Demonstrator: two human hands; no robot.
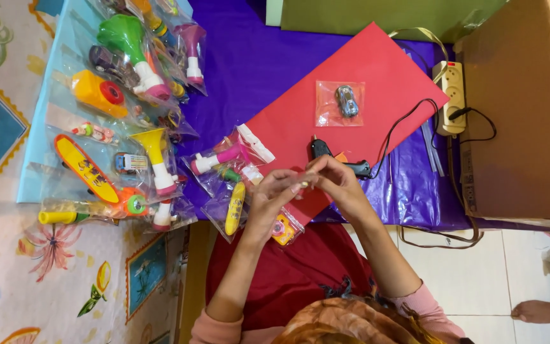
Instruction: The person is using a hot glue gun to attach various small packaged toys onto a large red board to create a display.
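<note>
Both hands [303, 185] pinch small clear packet [300, 180] over red sheet [364, 70].

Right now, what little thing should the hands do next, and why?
Probably lay the small clear packet on the red sheet. Both hands pinch it together above that sheet, the toy car packet already lies there, and the glue gun rests just behind.

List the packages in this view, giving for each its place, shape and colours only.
Clear flat bag with a small blue-grey toy car: on the red sheet.
Pile of clear toy bags: left, holding green, yellow and pink toys.
Brown cardboard box: right, boxy.
Small clear item, hard to tell: between left hand and right hand.
</note>
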